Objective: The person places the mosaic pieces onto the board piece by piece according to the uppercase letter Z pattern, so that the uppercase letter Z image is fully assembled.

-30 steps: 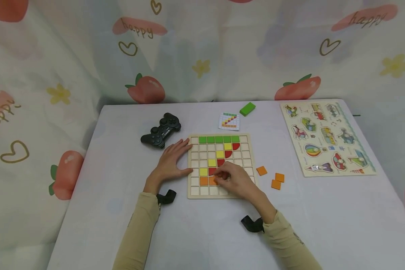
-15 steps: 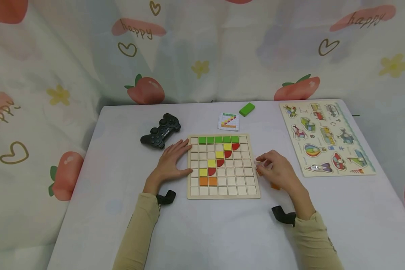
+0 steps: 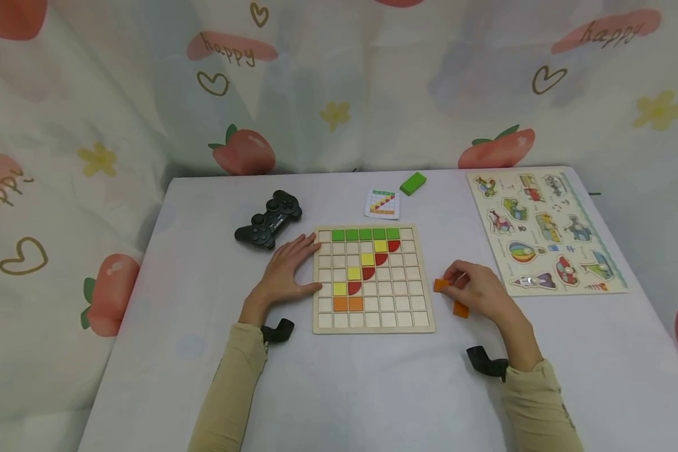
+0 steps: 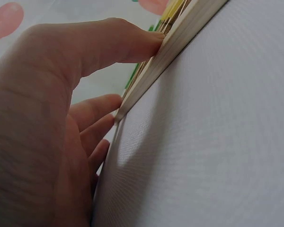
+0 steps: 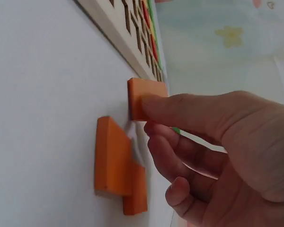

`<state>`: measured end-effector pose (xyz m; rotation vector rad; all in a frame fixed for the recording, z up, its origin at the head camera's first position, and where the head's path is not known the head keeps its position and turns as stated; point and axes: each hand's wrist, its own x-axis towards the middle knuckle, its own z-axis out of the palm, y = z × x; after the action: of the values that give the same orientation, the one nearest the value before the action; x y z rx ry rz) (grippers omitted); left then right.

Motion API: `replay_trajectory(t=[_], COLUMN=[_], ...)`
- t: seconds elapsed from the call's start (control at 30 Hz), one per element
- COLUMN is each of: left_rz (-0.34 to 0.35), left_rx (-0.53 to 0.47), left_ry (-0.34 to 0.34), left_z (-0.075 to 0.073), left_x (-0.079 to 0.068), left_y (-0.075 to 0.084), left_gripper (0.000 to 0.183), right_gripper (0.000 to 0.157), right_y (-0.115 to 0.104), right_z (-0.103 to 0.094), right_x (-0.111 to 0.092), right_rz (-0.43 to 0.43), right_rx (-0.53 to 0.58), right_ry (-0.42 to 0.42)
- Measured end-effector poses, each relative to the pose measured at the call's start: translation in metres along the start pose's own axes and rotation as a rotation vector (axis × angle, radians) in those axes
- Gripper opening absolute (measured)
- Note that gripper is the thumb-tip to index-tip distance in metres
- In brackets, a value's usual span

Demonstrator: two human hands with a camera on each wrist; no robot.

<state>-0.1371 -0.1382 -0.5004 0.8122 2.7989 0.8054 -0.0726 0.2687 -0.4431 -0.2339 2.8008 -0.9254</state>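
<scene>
A wooden grid board point(image 3: 373, 330) lies on the table, with a row of green squares, a diagonal of yellow squares and red quarter-round pieces, and two orange squares point(image 3: 348, 304) in it. My left hand point(image 3: 282, 276) rests at the board's left edge, fingers spread and thumb tip against the rim, as the left wrist view shows. Just right of the board, my right hand point(image 3: 480, 292) pinches an orange square tile point(image 5: 138, 87), thumb on its face. Two more orange tiles point(image 5: 116, 158) lie close by on the table, partly hidden by the hand in the head view.
Behind the board are a small pattern card point(image 3: 382, 204) and a green block point(image 3: 413, 183). A black game controller point(image 3: 269, 220) sits at the back left. To the right lies a picture puzzle board point(image 3: 548, 232). A printed cloth point(image 3: 395, 94) hangs behind the table.
My right hand has left the board's lower orange row, moved right to the loose orange tiles, and taken one between thumb and fingers. The left hand has stayed at the board's edge.
</scene>
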Motion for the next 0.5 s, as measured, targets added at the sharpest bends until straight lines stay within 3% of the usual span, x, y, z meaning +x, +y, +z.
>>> replay_trajectory(t=[0.2, 0.5], left_rz=[-0.008, 0.005], left_rx=[-0.002, 0.002], left_ry=[0.001, 0.011], left_z=[0.002, 0.001], left_x=[-0.002, -0.002], left_y=[-0.001, -0.003], left_gripper=[0.089, 0.088], right_gripper=[0.009, 0.009], right_y=[-0.010, -0.049], right_z=[0.002, 0.037], right_x=[0.004, 0.018], right_rz=[0.004, -0.130], right_rx=[0.107, 0.272], right_ry=[0.038, -0.012])
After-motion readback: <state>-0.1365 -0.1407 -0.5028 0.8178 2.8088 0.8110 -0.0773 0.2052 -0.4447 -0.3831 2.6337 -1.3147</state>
